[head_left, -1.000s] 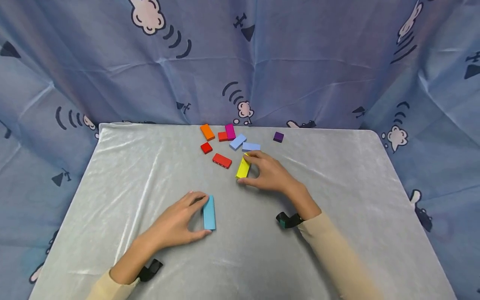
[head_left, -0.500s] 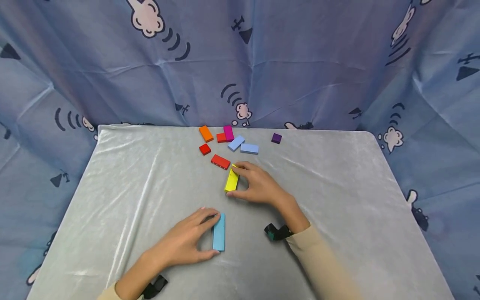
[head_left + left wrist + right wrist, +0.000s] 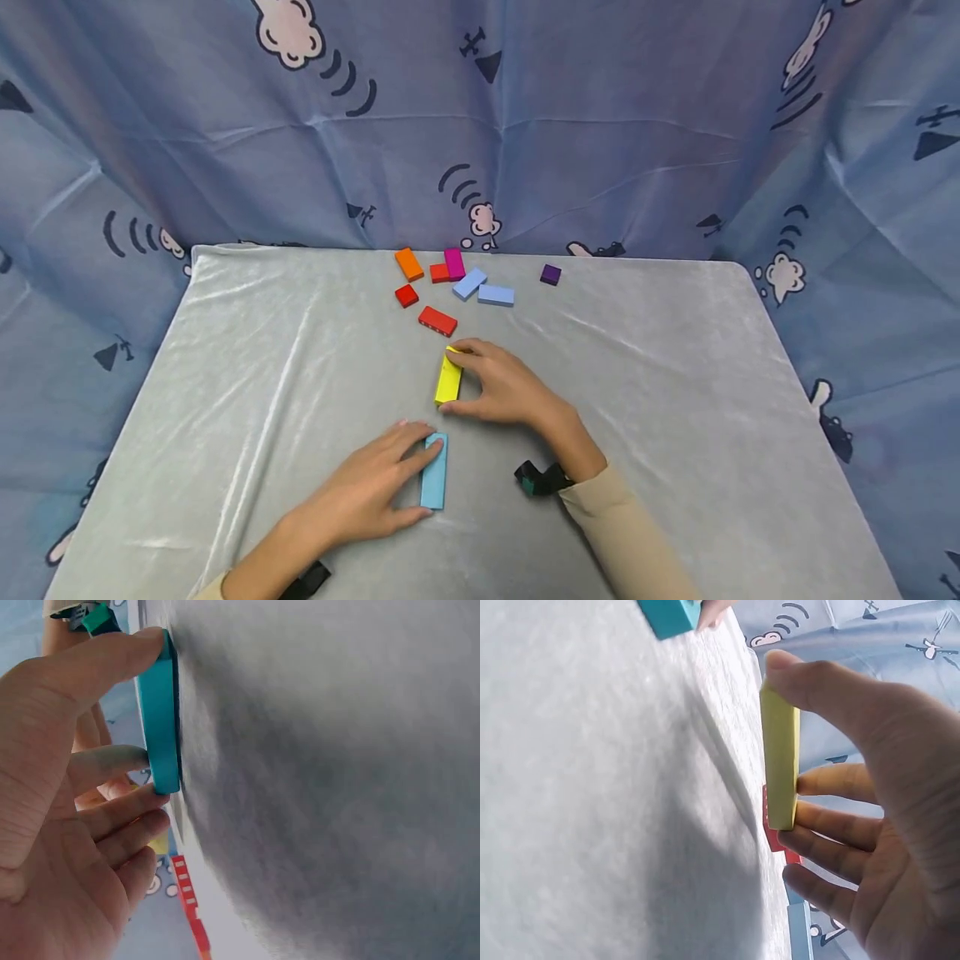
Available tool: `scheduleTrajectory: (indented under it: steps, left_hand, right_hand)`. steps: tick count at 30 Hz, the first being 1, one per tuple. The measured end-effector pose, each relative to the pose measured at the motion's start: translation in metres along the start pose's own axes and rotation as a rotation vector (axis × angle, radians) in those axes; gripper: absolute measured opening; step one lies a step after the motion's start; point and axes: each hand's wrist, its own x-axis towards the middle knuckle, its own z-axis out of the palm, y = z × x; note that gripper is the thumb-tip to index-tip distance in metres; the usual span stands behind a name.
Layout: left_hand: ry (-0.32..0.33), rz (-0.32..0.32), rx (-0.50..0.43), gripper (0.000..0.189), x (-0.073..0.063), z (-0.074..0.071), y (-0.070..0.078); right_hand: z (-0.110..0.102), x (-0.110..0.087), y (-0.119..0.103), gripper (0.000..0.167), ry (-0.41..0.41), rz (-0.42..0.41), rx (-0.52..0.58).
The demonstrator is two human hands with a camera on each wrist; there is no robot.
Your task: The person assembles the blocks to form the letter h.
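Yellow block point(image 3: 448, 385) and turquoise block point(image 3: 433, 485) lie near each other but apart in the head view, over the grey table point(image 3: 637, 358), the right hand point(image 3: 510, 387) pinching the first, the left hand point(image 3: 371, 487) the second. At the left wrist, thumb and fingers span the turquoise block's ends, low by the table; contact is hard to tell. At the right wrist, a similar end grip seems clear of it. Positioning looks in hand; the next move likely calls for steady, level grips.
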Motion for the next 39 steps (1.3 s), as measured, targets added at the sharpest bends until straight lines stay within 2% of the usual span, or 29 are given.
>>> scheduleTrajectory:
  steps: [11, 14, 20, 31, 39]
  left_hand:
    - [0.007, 0.026, 0.13, 0.079, -0.006, -0.001, 0.011]
    - [-0.008, 0.028, 0.158, 0.078, -0.008, 0.0, 0.014]
    - [-0.002, 0.052, 0.198, 0.073, -0.011, 0.001, 0.019]
    - [0.017, 0.08, 0.191, 0.07, -0.012, 0.003, 0.023]
    - [0.054, 0.081, 0.186, 0.07, -0.012, 0.004, 0.023]
  right_hand:
    - [0.004, 0.001, -0.01, 0.08, -0.015, -0.047, -0.029]
    - [0.006, 0.0, -0.012, 0.08, -0.033, -0.066, -0.031]
    - [0.01, -0.009, -0.015, 0.081, -0.039, -0.04, -0.039]
    - [0.017, -0.019, -0.015, 0.081, -0.022, -0.043, -0.067]
    - [0.022, -0.018, -0.016, 0.075, -0.008, -0.091, -0.121]
